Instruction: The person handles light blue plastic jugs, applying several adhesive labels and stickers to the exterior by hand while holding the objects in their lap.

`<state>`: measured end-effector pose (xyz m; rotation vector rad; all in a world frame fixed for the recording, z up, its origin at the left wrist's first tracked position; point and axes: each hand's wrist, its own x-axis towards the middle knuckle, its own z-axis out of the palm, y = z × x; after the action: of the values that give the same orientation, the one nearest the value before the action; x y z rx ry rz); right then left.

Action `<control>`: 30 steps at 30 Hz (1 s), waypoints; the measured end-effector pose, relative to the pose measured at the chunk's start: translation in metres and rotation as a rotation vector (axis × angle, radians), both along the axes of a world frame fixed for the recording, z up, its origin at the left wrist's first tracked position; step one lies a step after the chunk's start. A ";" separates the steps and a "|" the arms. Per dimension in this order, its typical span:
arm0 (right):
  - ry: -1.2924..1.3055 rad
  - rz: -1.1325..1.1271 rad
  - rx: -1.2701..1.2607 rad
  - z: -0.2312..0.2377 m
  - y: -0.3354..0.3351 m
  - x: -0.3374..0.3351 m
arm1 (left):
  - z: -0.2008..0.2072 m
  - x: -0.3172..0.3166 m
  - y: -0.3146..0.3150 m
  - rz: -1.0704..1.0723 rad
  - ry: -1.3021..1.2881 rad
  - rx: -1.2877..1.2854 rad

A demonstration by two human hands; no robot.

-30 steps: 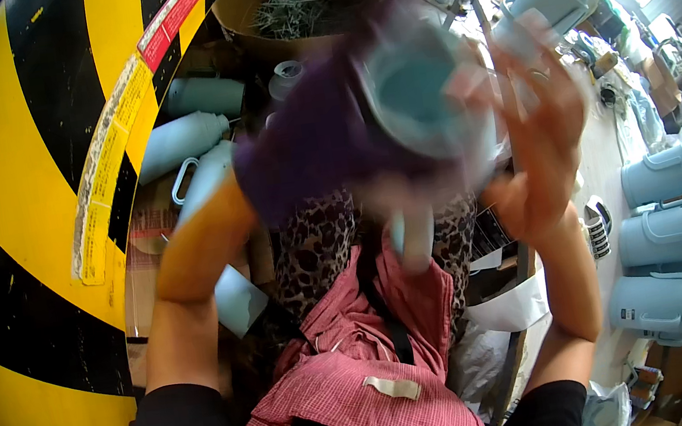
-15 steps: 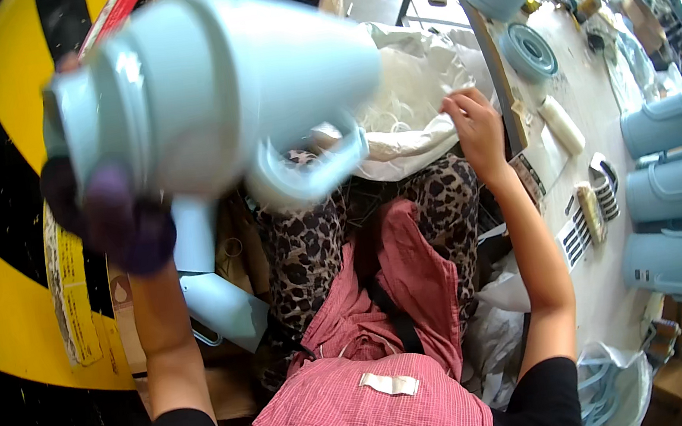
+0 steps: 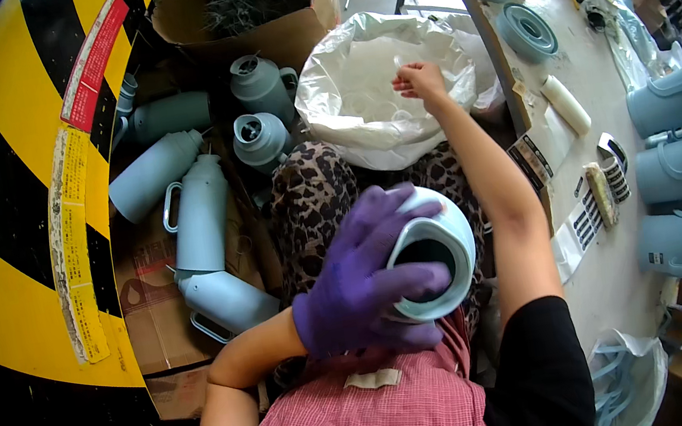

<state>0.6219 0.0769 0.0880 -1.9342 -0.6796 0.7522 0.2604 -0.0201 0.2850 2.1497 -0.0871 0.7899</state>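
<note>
My left hand [image 3: 350, 277], in a purple glove, grips a light-blue thermos jug body [image 3: 458, 240] by its mouth rim. The jug stands between my knees with its dark round opening facing up at me; its lower part is hidden. My bare right hand [image 3: 418, 82] is pinched over a large white plastic bag [image 3: 356, 132]. A small translucent plastic piece [image 3: 398, 61] shows at its fingertips, too small to make out well. Clear thin rings [image 3: 378, 103] lie loose inside the bag.
Several light-blue jug bodies [image 3: 202, 215] lie or stand on cardboard at the left. Behind them is a cardboard box [image 3: 313, 16]. A yellow-and-black striped surface [image 3: 23, 249] borders the left. The worktable [image 3: 580, 179] at the right bears finished-looking jugs [image 3: 675, 170] and a ringed lid [image 3: 526, 32].
The jug has come down from the upper left to between my knees, its mouth turned toward me. My right hand has moved left, from the bag's edge to over the bag.
</note>
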 end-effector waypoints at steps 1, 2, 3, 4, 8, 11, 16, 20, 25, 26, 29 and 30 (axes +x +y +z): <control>0.296 0.061 0.190 0.027 -0.014 -0.013 | 0.004 -0.006 0.008 -0.018 -0.023 -0.120; 0.222 0.179 0.235 0.073 -0.033 -0.033 | 0.008 -0.014 0.014 -0.031 -0.049 -0.246; 0.157 0.253 0.270 0.115 -0.058 -0.044 | -0.001 -0.016 0.011 -0.019 -0.207 -0.450; 0.055 0.326 0.324 0.149 -0.088 -0.052 | -0.001 -0.027 0.008 0.034 -0.161 -0.895; -0.230 0.504 0.313 0.276 -0.160 -0.145 | 0.061 -0.022 0.053 0.342 -0.220 0.338; -0.278 0.757 0.185 0.307 -0.194 -0.182 | 0.072 -0.018 0.032 0.493 0.002 0.816; -0.376 0.580 0.262 0.261 -0.211 -0.205 | 0.047 -0.035 0.003 0.273 0.036 0.425; -0.020 0.555 0.115 0.261 -0.217 -0.203 | 0.032 -0.028 0.002 0.171 0.104 0.369; -0.056 0.478 0.293 0.234 -0.220 -0.212 | 0.018 -0.029 -0.024 0.450 0.120 0.585; -0.191 0.453 0.330 0.228 -0.219 -0.214 | 0.016 -0.031 -0.026 0.447 0.162 0.573; -0.206 0.468 0.292 0.237 -0.221 -0.217 | 0.016 -0.030 -0.036 0.479 0.148 0.591; -0.201 0.508 0.248 0.247 -0.221 -0.216 | 0.016 -0.030 -0.041 0.504 0.179 0.512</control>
<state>0.4058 -0.1437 0.3354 -1.6349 -1.3543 0.7374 0.2304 -0.0611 0.3007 2.7729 0.4012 0.9212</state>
